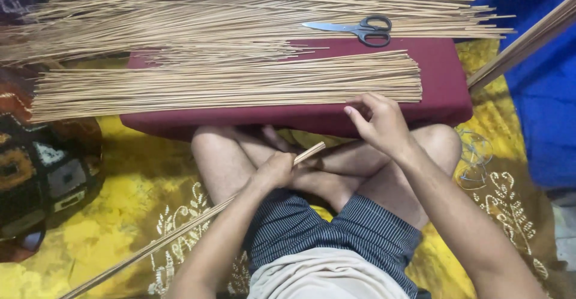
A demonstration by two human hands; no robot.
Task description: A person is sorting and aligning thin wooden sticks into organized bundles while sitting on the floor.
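My left hand (275, 170) is closed around a small bundle of thin bamboo sticks (309, 153) that runs down to the lower left across my lap. My right hand (378, 122) reaches to the near edge of a neat stack of bamboo sticks (228, 86) lying on a maroon cushion (441, 89), its fingers pinching at the stick ends. I cannot tell whether it has lifted one. I sit cross-legged behind the cushion.
A larger loose pile of sticks (210, 17) lies at the far side, with black-handled scissors (360, 29) on top. More sticks (528, 41) lean at the right over blue cloth. A yellow patterned mat (138, 179) covers the floor; a patterned cushion (42, 173) sits left.
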